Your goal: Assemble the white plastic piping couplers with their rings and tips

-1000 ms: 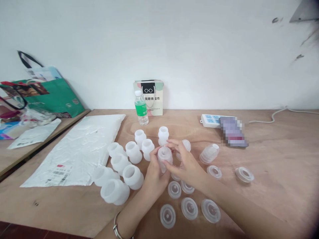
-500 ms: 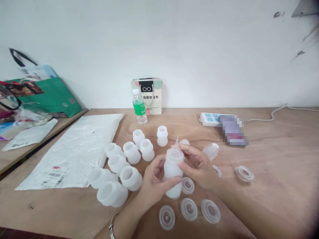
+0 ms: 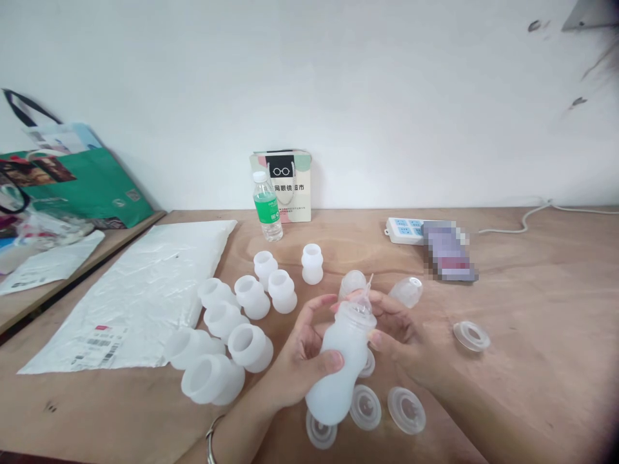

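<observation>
A frosted white baby bottle (image 3: 336, 374) leans in my hands, its top tipped away and to the right. My left hand (image 3: 294, 361) is wrapped round its body, thumb on the near side. At the neck, my right hand (image 3: 403, 335) grips the collar beneath a clear nipple (image 3: 363, 300) with a thin tip; the fingers behind are partly hidden. Several clear ring-shaped lids lie about the hands, among them one lid (image 3: 365, 407) under the bottle's right side and another lid (image 3: 406, 410) further right. A clear dome cap (image 3: 352, 282) stands just beyond the nipple.
Several open frosted bottles (image 3: 251, 348) stand left of my hands. Behind them are a white mailing bag (image 3: 159, 277), a green-labelled water bottle (image 3: 268, 209) and a paper bag (image 3: 297, 200). A second dome cap (image 3: 406, 292), a power strip (image 3: 403, 231) and a blurred-out object (image 3: 449, 251) lie right.
The bottle has tilted from nearly upright, its top going right and its base coming nearer and left. My right hand has shifted slightly right with the neck. The view has turned slightly right.
</observation>
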Available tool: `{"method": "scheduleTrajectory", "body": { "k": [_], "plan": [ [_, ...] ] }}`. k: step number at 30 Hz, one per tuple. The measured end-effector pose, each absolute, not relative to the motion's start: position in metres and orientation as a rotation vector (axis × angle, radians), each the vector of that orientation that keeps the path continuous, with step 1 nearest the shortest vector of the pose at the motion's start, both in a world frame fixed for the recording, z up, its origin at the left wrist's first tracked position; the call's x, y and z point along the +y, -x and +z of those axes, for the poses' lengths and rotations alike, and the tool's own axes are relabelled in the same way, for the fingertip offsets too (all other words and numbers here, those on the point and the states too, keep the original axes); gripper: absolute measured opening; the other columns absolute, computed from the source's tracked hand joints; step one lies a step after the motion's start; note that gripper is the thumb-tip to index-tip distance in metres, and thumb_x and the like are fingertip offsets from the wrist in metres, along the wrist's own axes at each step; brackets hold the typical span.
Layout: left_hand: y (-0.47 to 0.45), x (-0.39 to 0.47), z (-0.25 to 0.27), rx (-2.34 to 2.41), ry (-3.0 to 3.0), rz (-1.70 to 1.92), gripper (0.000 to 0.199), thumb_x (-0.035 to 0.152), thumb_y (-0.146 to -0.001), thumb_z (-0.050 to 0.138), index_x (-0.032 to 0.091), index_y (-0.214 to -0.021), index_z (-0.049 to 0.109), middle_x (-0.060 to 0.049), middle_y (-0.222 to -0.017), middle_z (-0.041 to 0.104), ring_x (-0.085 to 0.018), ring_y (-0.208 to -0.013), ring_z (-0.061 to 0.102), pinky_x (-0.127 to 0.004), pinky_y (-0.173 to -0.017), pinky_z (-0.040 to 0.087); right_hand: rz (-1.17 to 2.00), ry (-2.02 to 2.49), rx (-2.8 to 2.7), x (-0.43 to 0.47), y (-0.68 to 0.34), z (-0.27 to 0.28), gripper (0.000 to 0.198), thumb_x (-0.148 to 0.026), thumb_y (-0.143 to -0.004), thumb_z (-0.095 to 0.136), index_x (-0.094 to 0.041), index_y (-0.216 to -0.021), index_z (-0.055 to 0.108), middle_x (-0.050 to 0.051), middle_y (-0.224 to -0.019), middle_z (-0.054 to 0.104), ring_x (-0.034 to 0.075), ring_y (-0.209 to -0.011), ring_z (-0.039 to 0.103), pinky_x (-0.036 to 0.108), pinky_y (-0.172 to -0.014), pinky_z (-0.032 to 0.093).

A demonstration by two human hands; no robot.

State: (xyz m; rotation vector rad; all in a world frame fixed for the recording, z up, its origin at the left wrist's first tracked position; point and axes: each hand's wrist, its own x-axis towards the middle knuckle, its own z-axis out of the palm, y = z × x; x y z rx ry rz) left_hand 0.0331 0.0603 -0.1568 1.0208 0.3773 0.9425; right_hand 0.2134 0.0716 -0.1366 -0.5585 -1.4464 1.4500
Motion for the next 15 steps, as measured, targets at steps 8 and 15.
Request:
{"method": "scheduleTrajectory", "body": {
  "k": [8, 15],
  "plan": [
    [-0.033, 0.057, -0.158, 0.442, -1.041, 0.966, 0.067, 0.029, -0.079, 0.076, 0.027, -0.131, 0.034, -0.004, -0.103, 0.068, -0.008, -0.071, 0.062, -0.018, -0.061, 0.047, 1.445, 0.641, -1.229, 0.067, -0.200, -0.138, 0.031, -0.042, -0.070, 0.079, -0.028, -0.094, 0.067, 0.001, -0.090, 0.066, 0.014, -0.071, 0.062, 0.025, -0.059, 0.053],
    [-0.031, 0.058, -0.159, 0.322, -1.021, 0.962, 0.063, 0.032, -0.080, 0.074, 0.029, -0.130, 0.037, -0.005, -0.107, 0.068, -0.011, -0.076, 0.066, -0.018, -0.062, 0.048, 1.535, 0.659, -1.353, 0.065, -0.206, -0.129, 0.027, -0.042, -0.080, 0.070, -0.030, -0.103, 0.066, 0.002, -0.091, 0.065, 0.015, -0.074, 0.062, 0.026, -0.061, 0.054]
  ]
}}
